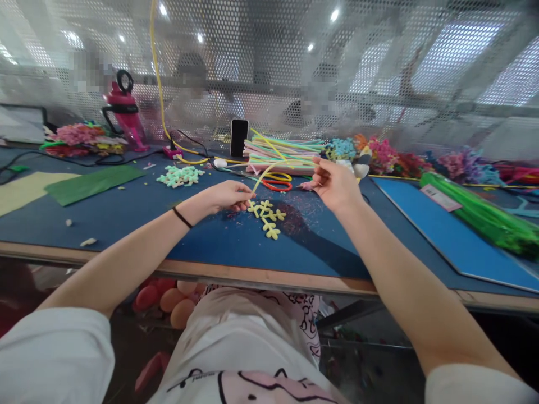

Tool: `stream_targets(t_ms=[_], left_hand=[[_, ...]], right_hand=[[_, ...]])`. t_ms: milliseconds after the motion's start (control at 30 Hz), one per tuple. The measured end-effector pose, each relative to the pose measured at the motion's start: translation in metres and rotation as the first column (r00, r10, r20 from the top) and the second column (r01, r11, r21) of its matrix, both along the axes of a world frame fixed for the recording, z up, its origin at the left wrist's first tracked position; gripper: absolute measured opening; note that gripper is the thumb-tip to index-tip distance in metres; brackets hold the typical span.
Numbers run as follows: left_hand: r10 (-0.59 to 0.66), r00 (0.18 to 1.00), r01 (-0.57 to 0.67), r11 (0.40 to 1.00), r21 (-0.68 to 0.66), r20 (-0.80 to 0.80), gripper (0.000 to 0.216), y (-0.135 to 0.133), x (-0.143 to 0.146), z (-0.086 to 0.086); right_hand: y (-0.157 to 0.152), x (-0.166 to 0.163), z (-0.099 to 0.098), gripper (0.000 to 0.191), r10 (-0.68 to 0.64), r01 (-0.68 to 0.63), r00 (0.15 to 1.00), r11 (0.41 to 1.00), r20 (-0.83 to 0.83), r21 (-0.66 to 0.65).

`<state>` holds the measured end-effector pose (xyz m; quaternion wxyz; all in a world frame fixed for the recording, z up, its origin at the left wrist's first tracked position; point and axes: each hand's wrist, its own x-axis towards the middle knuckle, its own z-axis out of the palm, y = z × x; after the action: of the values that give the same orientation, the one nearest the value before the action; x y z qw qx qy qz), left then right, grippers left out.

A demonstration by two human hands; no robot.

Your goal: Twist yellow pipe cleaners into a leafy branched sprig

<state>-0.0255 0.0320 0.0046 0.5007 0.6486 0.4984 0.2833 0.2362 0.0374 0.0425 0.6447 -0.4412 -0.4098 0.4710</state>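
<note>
Stem (269, 170) spans btw L hand (229, 197) & R hand (334, 182), each pinching an end. Flower shapes (267, 216) on table (126, 224) just below L hand. Stem stack (282, 152) behind both hands, phone (239, 137) behind L. Flower pile (181, 175) left of L hand. Board (455, 241) w/ bagged bundle (480, 213) on it, right of R hand.

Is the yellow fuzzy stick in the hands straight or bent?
Bent. The yellow fuzzy stick rises from the left hand, then turns sideways toward the right hand, which pinches its other end.

Upper left stands a pink bottle (124, 112); a phone (239, 137) stands upright at top centre. A green sheet (95, 183) lies at left, mint flowers (181, 175) near it, a green bundle (480, 216) at right.
</note>
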Motion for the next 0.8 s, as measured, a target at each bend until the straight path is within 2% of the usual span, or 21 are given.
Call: stream_targets(t_ms=[100,233,400,500,633,800], left_hand=[[0.136,0.968,-0.122,0.990,-0.077,0.209,0.015,0.002,0.007,-0.004],[0.251,0.895,-0.217,0.967,-0.133,0.367,0.013,0.003,0.015,-0.007],[0.237,0.878,-0.233,0.971,-0.062,0.416,0.010,-0.002,0.021,-0.008],[0.206,0.890,-0.212,0.977,-0.031,0.408,0.013,-0.005,0.024,-0.009],[0.187,0.904,-0.194,0.981,-0.022,0.384,0.017,-0.009,0.027,-0.011],[0.152,0.905,-0.154,0.988,-0.027,0.398,0.014,-0.010,0.027,-0.011]], right_hand=[[-0.002,-0.004,-0.004,0.008,0.017,-0.018,1.000,1.000,0.021,0.017],[-0.006,-0.011,-0.012,0.012,0.054,-0.056,0.995,0.998,0.088,0.023],[-0.004,-0.017,-0.030,0.013,0.132,-0.122,0.947,0.991,0.291,-0.050],[-0.003,-0.021,-0.038,0.020,0.192,-0.189,0.924,0.981,0.332,-0.043],[-0.010,-0.027,-0.036,0.023,0.166,-0.182,0.940,0.983,0.298,0.028],[-0.022,-0.037,-0.028,0.023,0.219,-0.234,0.966,0.967,0.137,0.105]])
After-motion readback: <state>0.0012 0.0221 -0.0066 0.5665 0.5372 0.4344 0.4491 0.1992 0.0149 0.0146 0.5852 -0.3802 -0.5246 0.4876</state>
